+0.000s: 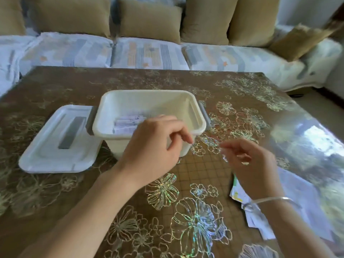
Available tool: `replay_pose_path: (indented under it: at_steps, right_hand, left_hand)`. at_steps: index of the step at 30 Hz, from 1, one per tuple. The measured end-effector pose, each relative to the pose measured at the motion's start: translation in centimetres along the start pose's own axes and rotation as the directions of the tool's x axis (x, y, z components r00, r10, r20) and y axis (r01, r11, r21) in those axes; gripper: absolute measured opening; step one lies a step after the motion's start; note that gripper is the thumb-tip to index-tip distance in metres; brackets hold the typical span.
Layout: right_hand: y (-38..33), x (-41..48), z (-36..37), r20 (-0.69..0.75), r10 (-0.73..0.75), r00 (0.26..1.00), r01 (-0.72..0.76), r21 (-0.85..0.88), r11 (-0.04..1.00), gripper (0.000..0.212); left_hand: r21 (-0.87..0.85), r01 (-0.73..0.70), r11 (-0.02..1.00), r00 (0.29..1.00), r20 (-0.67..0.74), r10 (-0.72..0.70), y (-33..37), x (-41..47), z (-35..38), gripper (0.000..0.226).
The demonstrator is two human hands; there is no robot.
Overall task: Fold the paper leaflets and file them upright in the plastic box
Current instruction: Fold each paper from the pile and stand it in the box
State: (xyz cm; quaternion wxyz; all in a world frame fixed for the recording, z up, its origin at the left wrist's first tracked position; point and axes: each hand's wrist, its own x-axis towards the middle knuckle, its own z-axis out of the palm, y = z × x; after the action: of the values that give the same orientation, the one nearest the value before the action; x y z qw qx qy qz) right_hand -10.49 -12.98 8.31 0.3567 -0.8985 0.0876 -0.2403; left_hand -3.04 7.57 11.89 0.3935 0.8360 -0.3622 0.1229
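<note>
**A:** Where do the hands stand?

**B:** The left hand (154, 146) hovers at the near rim of the white rectangular plastic box (149, 93). Its fingers are loosely curled and grip nothing I can see. The right hand (249, 161) hangs apart from it, low over the table, equally slack and empty, with a thin silver bangle (270, 199) on its wrist.

**A:** And the paper?

**B:** There are two lots. A few folded paper leaflets (128, 121) stand on edge in the left part of the box, partly hidden by the left hand. The flat white printed leaflets (240, 194) lie in a loose pile on the brown flower-patterned tabletop (93, 192), right under the right wrist.

**A:** So which step is this?

**B:** Fetching the next sheet, I'd judge. The right hand should draw back to the pile and peel off one sheet only, since the glossy tabletop may let several slide together. Fold it on the bare patch between the two forearms, matching the corners before pressing the crease. Then slot it crease-down against the row already standing, so that nothing topples.

**A:** Is anything in the way?

**B:** No. The flat white plastic lid (55, 146) lies left of the box, touching it but clear of the work.
</note>
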Motion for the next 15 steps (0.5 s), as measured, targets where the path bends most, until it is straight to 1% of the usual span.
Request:
replay_pose_path:
  at_steps: [1, 2, 3, 4, 5, 6, 7, 9, 10, 12, 15]
  right_hand:
    - [1.9, -1.8, 0.0, -0.014, 0.011, 1.0, -0.012, -0.139, 0.99, 0.015]
    - [3.7, -3.5, -0.2, 0.0, 0.031, 1.0, -0.029, -0.312, 0.95, 0.017]
    - [5.3, -4.8, 0.1, 0.041, 0.082, 0.996, -0.053, -0.482, 0.874, 0.032]
    - [6.6, -6.0, 0.1, 0.085, 0.201, 0.976, -0.11, -0.604, 0.79, 0.051]
    - [7.0, -6.7, 0.4, 0.118, 0.348, 0.93, -0.177, -0.686, 0.705, 0.066]
    - [7.1, -7.1, 0.5, 0.154, 0.463, 0.873, -0.217, -0.728, 0.651, 0.076]
    - [7.1, -7.5, 0.7, 0.197, 0.486, 0.852, -0.203, -0.731, 0.652, 0.083]
    - [6.3, -8.0, 1.6, 0.307, 0.364, 0.879, -0.081, -0.658, 0.749, 0.094]
    - [5.5, -8.5, 2.1, 0.372, 0.292, 0.881, -0.01, -0.604, 0.797, 0.093]
    - [3.4, -8.9, 3.3, 0.489, 0.165, 0.856, 0.081, -0.442, 0.894, 0.079]
    - [0.3, -9.6, 5.8, 0.576, -0.057, 0.816, 0.201, -0.189, 0.961, 0.07]
  left_hand:
    - [-0.064, 0.013, 0.998, 0.999, 0.052, -0.009, 0.9, -0.6, 1.0, 0.03]
    - [-0.111, 0.031, 0.993, 0.994, 0.106, -0.019, 1.9, -1.4, 2.2, 0.03]
    - [-0.131, 0.053, 0.99, 0.988, 0.151, -0.033, 2.3, -2.1, 3.3, 0.031]
    - [-0.138, 0.076, 0.987, 0.981, 0.187, -0.05, 2.8, -2.9, 4.4, 0.031]
    - [-0.138, 0.1, 0.985, 0.974, 0.217, -0.069, 2.8, -3.7, 5.3, 0.031]
    - [-0.133, 0.125, 0.983, 0.967, 0.239, -0.09, 2.6, -4.4, 6.1, 0.031]
    - [-0.123, 0.152, 0.981, 0.96, 0.253, -0.117, 2.4, -5.2, 6.8, 0.03]
    - [-0.09, 0.217, 0.972, 0.948, 0.259, -0.187, 1.5, -6.6, 7.4, 0.028]
    - [-0.068, 0.251, 0.966, 0.942, 0.247, -0.227, 1.0, -7.4, 7.5, 0.027]
    - [-0.018, 0.31, 0.951, 0.933, 0.198, -0.3, 0.0, -8.7, 7.1, 0.025]
    - [0.059, 0.353, 0.934, 0.928, 0.106, -0.357, -1.3, -10.6, 6.1, 0.023]
